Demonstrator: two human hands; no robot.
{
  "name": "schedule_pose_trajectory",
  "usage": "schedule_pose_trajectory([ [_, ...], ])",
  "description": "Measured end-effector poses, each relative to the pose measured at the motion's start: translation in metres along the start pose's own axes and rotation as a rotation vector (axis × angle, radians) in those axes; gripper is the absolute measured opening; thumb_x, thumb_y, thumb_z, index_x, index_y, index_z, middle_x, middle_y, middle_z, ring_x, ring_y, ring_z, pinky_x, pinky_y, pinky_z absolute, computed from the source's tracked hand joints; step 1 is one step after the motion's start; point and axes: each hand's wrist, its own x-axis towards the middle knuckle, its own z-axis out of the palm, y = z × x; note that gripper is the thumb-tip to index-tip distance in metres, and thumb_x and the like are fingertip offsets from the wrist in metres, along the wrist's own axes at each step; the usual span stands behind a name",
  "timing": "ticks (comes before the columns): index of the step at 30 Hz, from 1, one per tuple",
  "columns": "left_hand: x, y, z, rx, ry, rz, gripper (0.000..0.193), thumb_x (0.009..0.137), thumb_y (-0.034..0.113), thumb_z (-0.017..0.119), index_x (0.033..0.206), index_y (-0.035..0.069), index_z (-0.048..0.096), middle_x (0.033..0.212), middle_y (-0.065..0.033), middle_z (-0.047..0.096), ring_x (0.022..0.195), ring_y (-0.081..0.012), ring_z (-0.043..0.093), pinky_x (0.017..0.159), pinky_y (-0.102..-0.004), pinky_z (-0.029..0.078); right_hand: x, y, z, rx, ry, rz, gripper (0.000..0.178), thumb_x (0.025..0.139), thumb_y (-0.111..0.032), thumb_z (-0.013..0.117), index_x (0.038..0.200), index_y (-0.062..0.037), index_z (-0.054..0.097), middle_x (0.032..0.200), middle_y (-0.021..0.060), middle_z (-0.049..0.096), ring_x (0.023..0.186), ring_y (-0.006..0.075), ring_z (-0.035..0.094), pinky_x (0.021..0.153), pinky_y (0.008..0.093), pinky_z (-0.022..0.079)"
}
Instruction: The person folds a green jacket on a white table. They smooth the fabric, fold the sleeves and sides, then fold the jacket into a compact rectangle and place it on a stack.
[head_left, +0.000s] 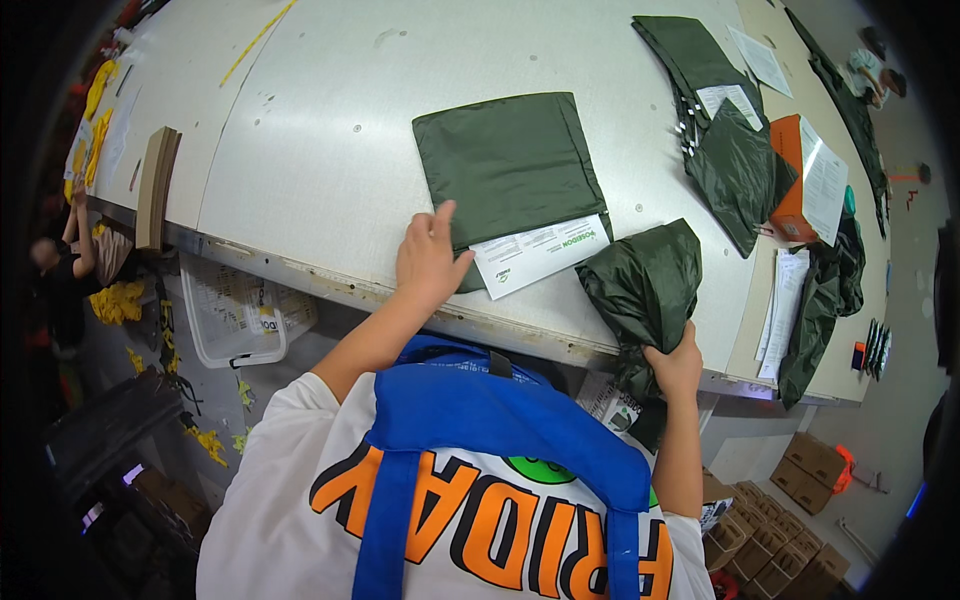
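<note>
A dark green folded fabric piece [510, 165] lies flat on the table in front of me. From under its near edge sticks a white printed sheet [540, 255]. My left hand [430, 258] rests at the fabric's near left corner, fingers spread and holding nothing. To the right, my right hand [677, 362] is closed round the lower part of a bunched dark green fabric bundle [648, 280], at the table's front edge. The bundle overlaps the right end of the white sheet. Part of my right hand's grip is hidden by the cloth.
At right lie more dark green folded pieces [735, 165], an orange box [790, 180] and a stack of papers [783, 305]. A brown cardboard strip [157, 188] sits at the left edge. A clear plastic bin [235, 320] stands below. Another person [85, 255] is at far left.
</note>
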Motion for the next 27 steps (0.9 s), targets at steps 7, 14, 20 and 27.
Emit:
schedule_pose_trajectory([
  [7,0.028,-0.017,0.035,-0.009,0.021,0.487,0.036,0.075,0.006,0.064,0.109,0.015,0.060,0.107,-0.0119,0.055,0.098,-0.0335,0.052,0.085,-0.0425,0.044,0.001,-0.001,-0.003,-0.001,-0.003,-0.013,0.075,0.061,-0.024,0.074,0.125,-0.0028,0.043,0.101,0.0243,0.064,0.095,0.0421,0.061,0.082,0.0443,0.048],
  [14,0.006,-0.017,0.032,-0.081,0.089,-0.119,0.080,0.072,0.012,0.076,0.136,0.010,0.029,0.127,-0.0261,0.036,0.115,-0.0379,0.045,0.098,-0.0463,0.038,0.004,0.012,0.006,0.057,0.028,-0.029,0.074,0.060,-0.025,0.076,0.125,-0.0051,0.045,0.100,0.0239,0.064,0.094,0.0419,0.061,0.082,0.0446,0.048],
  [20,0.043,-0.017,0.020,-0.189,-0.155,-0.186,0.064,0.075,0.008,0.071,0.131,0.009,0.040,0.105,-0.0195,0.052,0.091,-0.0347,0.058,0.080,-0.0396,0.049,0.003,0.007,0.004,0.017,0.022,-0.002,0.075,0.060,-0.026,0.076,0.126,-0.0060,0.045,0.100,0.0235,0.064,0.095,0.0418,0.061,0.082,0.0448,0.048],
  [27,0.044,-0.006,0.027,-0.578,-0.009,-0.295,0.052,0.077,0.005,0.067,0.124,0.007,0.046,0.110,-0.0151,0.057,0.098,-0.0276,0.058,0.084,-0.0350,0.047,0.003,0.006,0.002,0.022,0.015,-0.010,0.079,0.061,-0.027,0.075,0.129,-0.0034,0.042,0.101,0.0239,0.064,0.095,0.0414,0.061,0.082,0.0449,0.048],
])
